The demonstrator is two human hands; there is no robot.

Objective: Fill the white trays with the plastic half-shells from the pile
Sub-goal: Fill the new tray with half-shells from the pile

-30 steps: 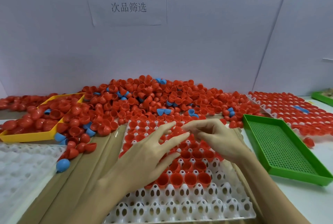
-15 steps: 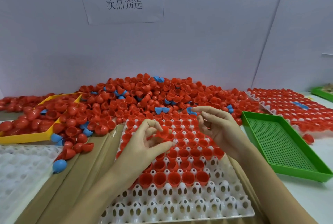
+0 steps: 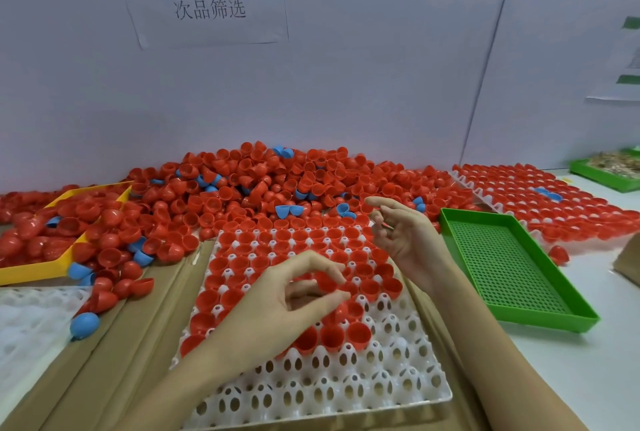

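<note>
Against a pale wall, glossy red plastic half-shells (image 3: 256, 184) lie piled behind the white moulded tray (image 3: 346, 385), whose far sockets hold shells open-side up. Left hand (image 3: 277, 309) pinches one shell over the tray; right hand (image 3: 405, 233) hovers, fingers loosely curled, beside an empty green perforated tray (image 3: 512, 271).

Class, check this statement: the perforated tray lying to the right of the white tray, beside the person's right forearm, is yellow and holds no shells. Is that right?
Not quite. In the head view the perforated tray to the right of the white tray, beside the right forearm, is green, not yellow. The yellow tray lies far left, full of red shells. The rest stands: the green tray holds no shells.
</note>
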